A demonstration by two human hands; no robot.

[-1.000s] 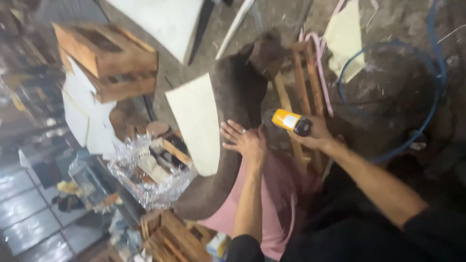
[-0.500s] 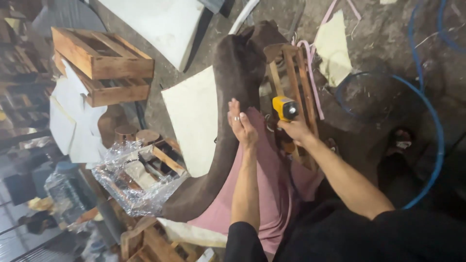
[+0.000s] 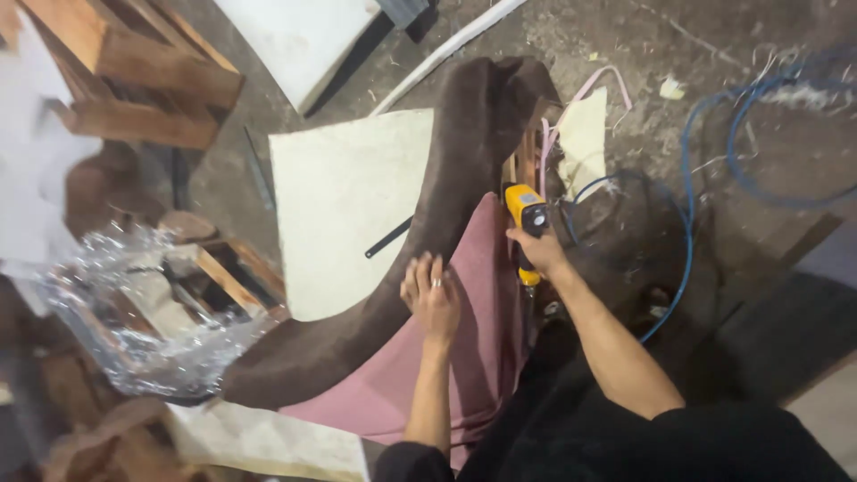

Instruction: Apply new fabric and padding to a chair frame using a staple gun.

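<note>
A worker's left hand point(image 3: 431, 295) lay spread on one brown fabric strip point(image 3: 420, 232) while the right hand point(image 3: 538, 253), just beside it, gripped one yellow staple gun point(image 3: 525, 214) over one pink fabric point(image 3: 464, 348).

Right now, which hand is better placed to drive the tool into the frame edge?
The right hand: it already grips the yellow power tool beside the wooden frame. The left hand lies flat on the brown fabric, pressing it down.
</note>
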